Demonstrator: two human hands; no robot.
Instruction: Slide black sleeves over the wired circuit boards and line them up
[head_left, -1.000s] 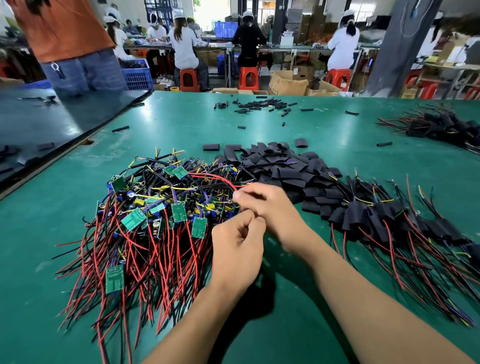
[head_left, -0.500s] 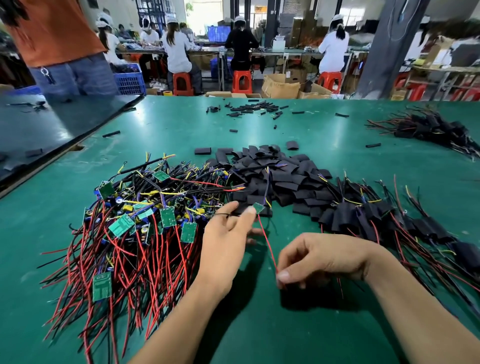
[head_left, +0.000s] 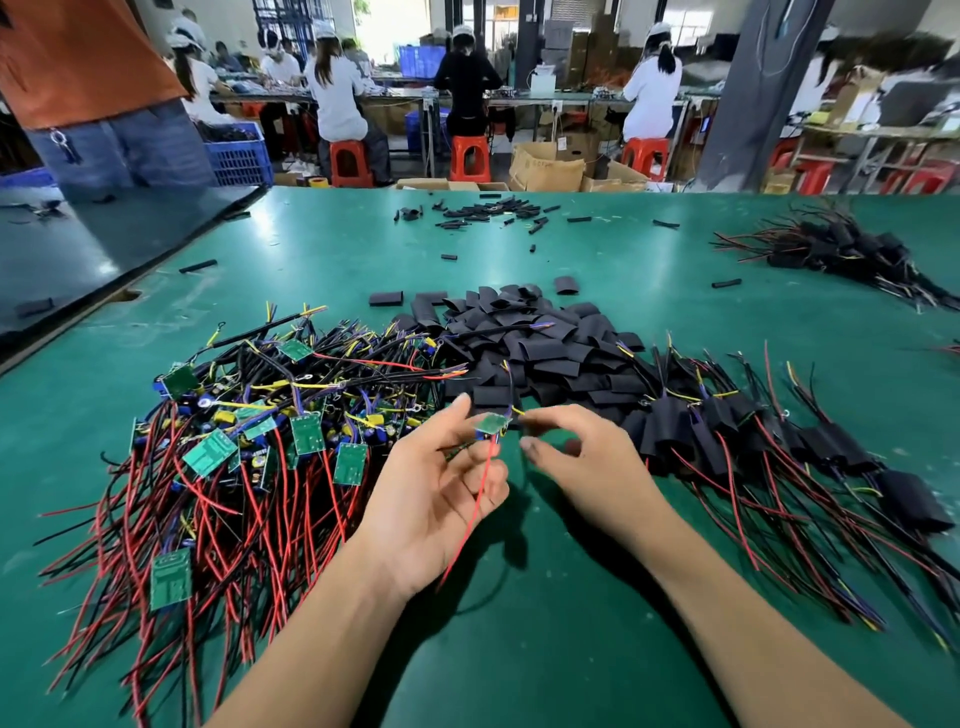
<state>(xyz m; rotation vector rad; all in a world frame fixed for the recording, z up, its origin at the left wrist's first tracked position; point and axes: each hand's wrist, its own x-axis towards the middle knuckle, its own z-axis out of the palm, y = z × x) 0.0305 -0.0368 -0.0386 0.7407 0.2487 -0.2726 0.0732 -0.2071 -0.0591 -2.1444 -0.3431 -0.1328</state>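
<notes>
My left hand (head_left: 436, 493) holds one small green circuit board (head_left: 491, 424) at its fingertips, palm up, with the board's red wire (head_left: 470, 514) trailing down across the palm. My right hand (head_left: 576, 457) hovers just right of the board, fingers curled and apart, holding nothing; its fingertips are near the board's yellow wire end. A heap of bare wired boards (head_left: 234, 447) lies to the left. A pile of empty black sleeves (head_left: 530, 348) sits behind my hands. Sleeved boards (head_left: 779, 447) lie in a row to the right.
The green table (head_left: 519, 649) carries another bundle of sleeved boards (head_left: 841, 254) at the far right and scattered small black tubes (head_left: 488, 210) at the back. A dark panel (head_left: 78, 249) lies at the left. A person in an orange top (head_left: 88, 88) stands beyond it.
My left hand lifted the single board clear of the pile and turned palm up. My right hand let go of the red wire and rose toward the board's top end.
</notes>
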